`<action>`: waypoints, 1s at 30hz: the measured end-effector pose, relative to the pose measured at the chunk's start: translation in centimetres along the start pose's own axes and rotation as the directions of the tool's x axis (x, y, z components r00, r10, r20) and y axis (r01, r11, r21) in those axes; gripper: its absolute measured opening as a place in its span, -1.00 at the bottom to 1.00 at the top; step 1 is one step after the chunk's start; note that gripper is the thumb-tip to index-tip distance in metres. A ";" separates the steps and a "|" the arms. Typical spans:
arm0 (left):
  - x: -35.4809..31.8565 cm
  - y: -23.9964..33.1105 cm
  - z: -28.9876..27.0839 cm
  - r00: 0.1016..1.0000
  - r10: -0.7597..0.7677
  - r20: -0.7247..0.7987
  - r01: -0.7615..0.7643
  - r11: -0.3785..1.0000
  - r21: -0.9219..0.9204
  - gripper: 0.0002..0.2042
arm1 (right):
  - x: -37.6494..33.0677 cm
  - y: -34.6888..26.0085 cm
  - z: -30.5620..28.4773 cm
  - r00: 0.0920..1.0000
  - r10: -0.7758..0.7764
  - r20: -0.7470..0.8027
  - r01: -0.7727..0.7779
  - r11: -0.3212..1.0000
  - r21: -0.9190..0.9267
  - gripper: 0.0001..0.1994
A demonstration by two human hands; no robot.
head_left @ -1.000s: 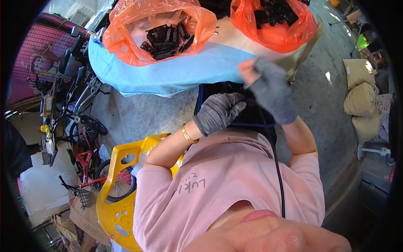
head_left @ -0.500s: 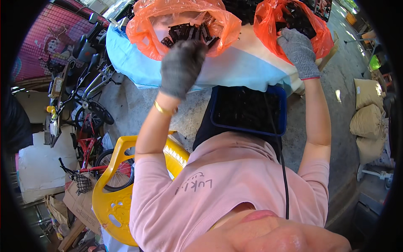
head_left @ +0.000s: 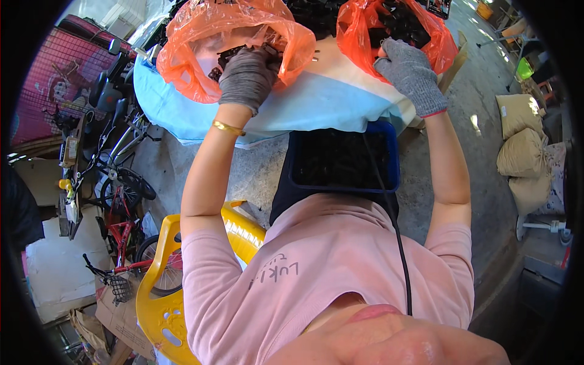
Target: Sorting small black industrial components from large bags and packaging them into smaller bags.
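Beyond the left side of the blue bin (head_left: 394, 161), black pieces (head_left: 227, 56) in the orange bag (head_left: 179, 55) look light, stiff, probably slick; pinching mid-length seems best. The left hand (head_left: 246, 79) reaches down over them, grip hidden, hold unclear. Beyond the bin's right side, the right hand (head_left: 409, 70) slants to the red bag (head_left: 446, 52), fingers partly curled; I cannot tell what they hold.

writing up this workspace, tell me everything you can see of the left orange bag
The left orange bag looks like thin, glossy, translucent plastic, crumpled, its mouth open upward. It stands on the light blue and cream cloth, with black pieces inside. The gloved left grip reaches in over its near edge, fingertips hidden.
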State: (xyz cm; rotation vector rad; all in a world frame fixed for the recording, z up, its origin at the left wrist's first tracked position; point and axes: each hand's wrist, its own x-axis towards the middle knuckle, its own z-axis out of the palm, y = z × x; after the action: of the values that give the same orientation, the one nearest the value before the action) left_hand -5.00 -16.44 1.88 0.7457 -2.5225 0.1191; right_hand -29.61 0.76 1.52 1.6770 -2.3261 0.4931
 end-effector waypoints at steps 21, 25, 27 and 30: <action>-7.7 5.4 -2.6 0.999 -0.039 -0.026 0.024 0.900 -0.436 -0.91 | -2.4 0.0 -1.0 0.997 -0.016 0.070 0.025 0.990 -0.141 -0.76; -7.5 5.0 -2.8 0.995 0.024 0.093 0.011 0.935 -0.356 -0.87 | -2.0 0.2 -1.0 0.993 -0.072 0.098 0.089 0.981 -0.173 -0.76; -7.4 4.9 -3.0 0.985 0.045 0.164 0.008 0.952 -0.307 -0.83 | -1.8 -0.5 -1.8 0.995 -0.018 0.097 0.035 0.984 -0.175 -0.76; -7.3 5.4 -3.0 0.960 0.017 0.280 0.026 0.988 -0.151 -0.73 | -2.7 -1.9 -2.6 0.998 -0.015 -0.060 0.014 1.000 -0.017 -0.76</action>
State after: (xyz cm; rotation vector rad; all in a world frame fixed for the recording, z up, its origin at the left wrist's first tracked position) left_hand -1.23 -7.66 1.25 0.7502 -2.7578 -0.1956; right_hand -26.96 3.62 3.11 1.6473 -2.2675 0.5124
